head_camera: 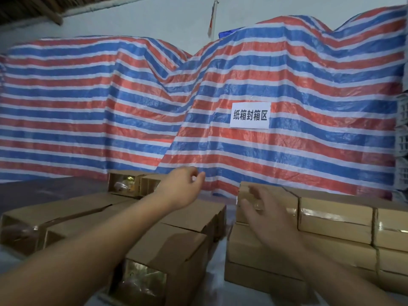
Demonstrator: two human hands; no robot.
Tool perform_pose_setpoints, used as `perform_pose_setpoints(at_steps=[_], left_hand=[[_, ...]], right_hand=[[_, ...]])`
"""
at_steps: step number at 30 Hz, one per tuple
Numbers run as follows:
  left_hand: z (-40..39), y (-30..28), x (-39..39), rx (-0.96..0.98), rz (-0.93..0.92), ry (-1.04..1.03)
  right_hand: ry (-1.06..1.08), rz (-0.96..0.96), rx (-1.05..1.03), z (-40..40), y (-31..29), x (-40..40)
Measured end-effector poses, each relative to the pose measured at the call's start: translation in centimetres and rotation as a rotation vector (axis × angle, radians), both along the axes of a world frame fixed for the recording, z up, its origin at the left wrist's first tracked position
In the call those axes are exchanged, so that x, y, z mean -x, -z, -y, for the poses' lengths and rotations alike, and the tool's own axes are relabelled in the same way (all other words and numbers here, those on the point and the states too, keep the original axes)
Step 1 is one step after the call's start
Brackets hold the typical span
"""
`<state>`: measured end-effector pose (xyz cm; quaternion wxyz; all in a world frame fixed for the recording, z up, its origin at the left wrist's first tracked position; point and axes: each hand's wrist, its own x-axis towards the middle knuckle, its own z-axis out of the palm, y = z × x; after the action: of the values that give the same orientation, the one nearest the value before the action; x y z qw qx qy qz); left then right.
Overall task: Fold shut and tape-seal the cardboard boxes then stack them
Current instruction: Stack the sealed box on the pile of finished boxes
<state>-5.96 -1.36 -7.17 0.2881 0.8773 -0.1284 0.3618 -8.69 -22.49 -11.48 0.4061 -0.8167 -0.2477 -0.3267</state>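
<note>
Plain brown cardboard boxes lie in two groups. On the right, sealed boxes point(335, 219) sit stacked in rows, shiny clear tape along their seams, the stack several layers high. On the left, more boxes point(176, 250) lie on their sides, loosely grouped. The nearest shows glossy tape over its end; a far one point(130, 183) stands open-ended, its contents visible.

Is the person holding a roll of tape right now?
No, the left hand and right hand both reach out with nothing in them.
</note>
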Motion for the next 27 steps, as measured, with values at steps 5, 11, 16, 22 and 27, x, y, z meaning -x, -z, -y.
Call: perform_pose_setpoints(at_steps=[5,11,16,22,27], left_hand=[[-6.8,-1.1,-7.2,-0.332,-0.098,-0.349],[-13.2,-1.8,-16.5,-0.702,-0.115,-0.543],[-16.3,-1.0,-22.8,-0.874,-0.179,-0.600],[-18.4,0.0,-27.3,-0.895,-0.237,-0.610],[-20.4,0.9,-29.7,-0.902,-0.298,-0.636]], right_hand=[[-0.066,-0.199,0.084,-6.5,-3.3,-7.1],[-0.034,-0.299,0.207,-12.3,-4.4,-17.7],[0.065,-0.334,0.364,-16.7,-4.1,-26.1],[0.190,-0.231,0.562,-21.0,-2.9,-32.4],[0.403,-0.142,0.691,-23.1,-2.4,-34.4]])
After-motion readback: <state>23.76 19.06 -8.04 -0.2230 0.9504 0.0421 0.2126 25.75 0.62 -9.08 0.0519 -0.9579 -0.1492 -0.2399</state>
